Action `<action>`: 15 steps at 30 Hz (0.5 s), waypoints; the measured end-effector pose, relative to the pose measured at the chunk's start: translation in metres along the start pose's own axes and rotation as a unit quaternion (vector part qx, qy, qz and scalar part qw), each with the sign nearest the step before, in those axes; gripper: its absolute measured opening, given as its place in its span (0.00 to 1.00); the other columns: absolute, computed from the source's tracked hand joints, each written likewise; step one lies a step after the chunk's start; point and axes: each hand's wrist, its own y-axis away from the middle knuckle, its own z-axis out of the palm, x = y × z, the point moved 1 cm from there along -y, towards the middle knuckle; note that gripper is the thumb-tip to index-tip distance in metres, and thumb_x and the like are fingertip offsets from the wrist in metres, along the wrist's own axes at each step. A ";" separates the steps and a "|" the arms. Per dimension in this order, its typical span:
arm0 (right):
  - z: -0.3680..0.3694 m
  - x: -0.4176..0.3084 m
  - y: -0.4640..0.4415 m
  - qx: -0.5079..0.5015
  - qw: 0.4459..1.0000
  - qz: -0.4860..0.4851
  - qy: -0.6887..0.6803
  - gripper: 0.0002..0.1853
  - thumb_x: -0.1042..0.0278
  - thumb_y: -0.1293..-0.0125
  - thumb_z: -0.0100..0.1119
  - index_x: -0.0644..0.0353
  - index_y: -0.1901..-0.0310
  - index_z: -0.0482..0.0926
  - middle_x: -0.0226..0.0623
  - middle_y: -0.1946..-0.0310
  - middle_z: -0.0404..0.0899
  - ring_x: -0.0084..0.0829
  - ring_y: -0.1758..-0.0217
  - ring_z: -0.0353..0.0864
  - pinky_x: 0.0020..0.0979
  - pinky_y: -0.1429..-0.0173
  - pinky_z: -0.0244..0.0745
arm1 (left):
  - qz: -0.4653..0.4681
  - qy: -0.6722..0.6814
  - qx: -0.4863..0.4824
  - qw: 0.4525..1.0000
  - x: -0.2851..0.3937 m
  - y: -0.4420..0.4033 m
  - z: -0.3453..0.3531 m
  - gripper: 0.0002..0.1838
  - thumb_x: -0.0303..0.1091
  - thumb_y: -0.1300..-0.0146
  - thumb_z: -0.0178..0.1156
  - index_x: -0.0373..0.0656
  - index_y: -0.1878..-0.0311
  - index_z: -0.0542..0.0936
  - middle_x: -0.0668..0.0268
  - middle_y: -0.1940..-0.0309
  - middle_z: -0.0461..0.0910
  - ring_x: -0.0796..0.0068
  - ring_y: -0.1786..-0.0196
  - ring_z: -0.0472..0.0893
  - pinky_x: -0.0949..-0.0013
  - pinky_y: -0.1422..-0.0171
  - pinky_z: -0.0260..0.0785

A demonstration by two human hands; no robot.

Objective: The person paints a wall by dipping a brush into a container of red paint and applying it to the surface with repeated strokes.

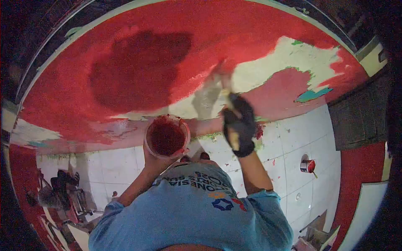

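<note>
My left hand (pixel 153 160), bare, is wrapped round a clear plastic tub (pixel 188 133) with dark red paint inside and red smears on its rim. My right hand (pixel 239 125) wears a black glove and is closed on a paintbrush (pixel 226 93). The brush's pale handle shows above and below the fist; its bristle end is blurred and lies at or close to the wall (pixel 217 31). Fresh red covers much of this wall. A bare cream patch (pixel 268 65) and a faded pink area (pixel 280 94) show near the brush.
White floor tiles (pixel 268 184) carry red drips and loose flakes. A small paint can (pixel 307 166) with a stick-like handle stands at the right. Dark items and furniture (pixel 63 192) crowd the lower left. A dark panel (pixel 360 117) hangs at the right.
</note>
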 end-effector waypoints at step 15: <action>0.010 -0.010 0.003 0.103 0.901 0.224 -0.358 0.18 0.77 0.52 0.60 0.59 0.56 0.74 0.42 0.55 0.73 0.38 0.51 0.71 0.32 0.47 0.65 | 0.016 -0.030 -0.044 0.998 -0.028 0.005 -0.001 0.51 0.40 0.77 0.76 0.41 0.45 0.59 0.61 0.49 0.66 0.68 0.46 0.68 0.65 0.41 0.59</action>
